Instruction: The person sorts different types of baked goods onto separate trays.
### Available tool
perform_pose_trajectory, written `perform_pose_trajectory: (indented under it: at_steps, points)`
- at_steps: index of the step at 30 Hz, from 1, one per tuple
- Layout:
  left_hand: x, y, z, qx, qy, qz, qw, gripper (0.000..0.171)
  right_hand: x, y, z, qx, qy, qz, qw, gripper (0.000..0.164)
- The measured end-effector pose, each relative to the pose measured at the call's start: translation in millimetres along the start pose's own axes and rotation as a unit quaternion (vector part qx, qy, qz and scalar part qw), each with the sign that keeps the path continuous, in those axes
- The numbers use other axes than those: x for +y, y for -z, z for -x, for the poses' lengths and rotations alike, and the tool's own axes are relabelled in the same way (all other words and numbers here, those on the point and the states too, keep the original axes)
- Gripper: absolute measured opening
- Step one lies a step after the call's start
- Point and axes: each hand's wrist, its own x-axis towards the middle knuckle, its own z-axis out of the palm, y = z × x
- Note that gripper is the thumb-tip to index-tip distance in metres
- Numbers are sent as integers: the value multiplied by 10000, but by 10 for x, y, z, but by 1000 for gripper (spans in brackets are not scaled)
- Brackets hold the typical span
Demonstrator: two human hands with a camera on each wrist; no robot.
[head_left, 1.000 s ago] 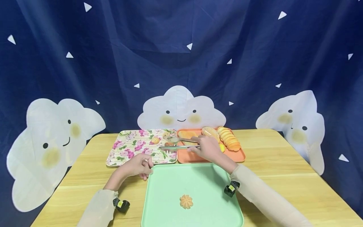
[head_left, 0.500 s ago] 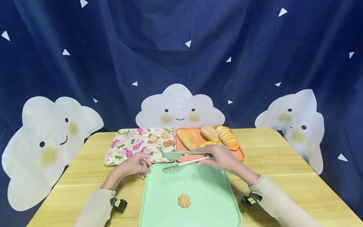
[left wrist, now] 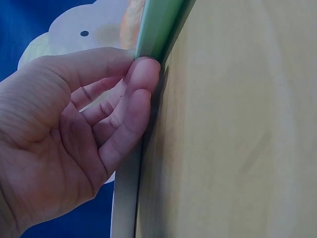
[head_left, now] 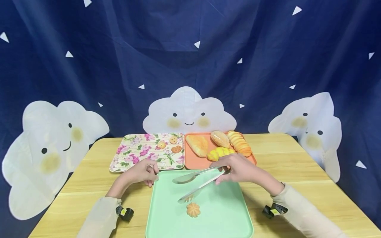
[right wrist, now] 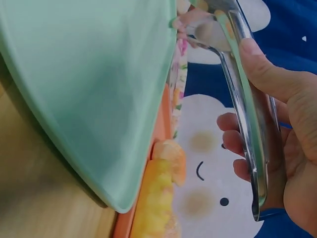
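Observation:
My right hand [head_left: 239, 168] holds metal serving tongs [head_left: 185, 178] above the light green tray [head_left: 221, 216]. Their two arms are spread apart with nothing between the ends, and the slotted end hangs close to a flower-shaped cookie [head_left: 193, 210] on the tray. In the right wrist view, thumb and fingers wrap the tongs' handle [right wrist: 257, 144]. At the tray's far left corner, my left hand [head_left: 142, 172] pinches the rim. The left wrist view shows its thumb and index finger at the green edge [left wrist: 161, 29], with the other fingers curled below.
Behind the green tray stands a floral tray [head_left: 128, 165] bearing a round cookie [head_left: 161, 144], a button-like cookie [head_left: 173, 139] and a pretzel-shaped one [head_left: 176, 149]. Right of it, an orange tray [head_left: 191, 162] holds several breads, among them a yellow one [head_left: 220, 153]. A dark blue curtain [head_left: 190, 66] hangs behind the table.
My right hand has drawn the tongs back from over the floral and orange trays to the green one, near the flower-shaped cookie, and their arms have spread wider. The left hand stays at the corner.

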Motion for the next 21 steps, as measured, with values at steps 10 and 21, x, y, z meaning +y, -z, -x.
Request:
perform_pose_trajectory:
  at_steps: [10,21]
  points:
    - [-3,-2,-4,-17,-11,24,10000,16,-96,88,55,-282,345,173,9989,47]
    - [33,-9,21,-1,-43,72,10000,16,-129,83,100,-622,406,176,9971,44]
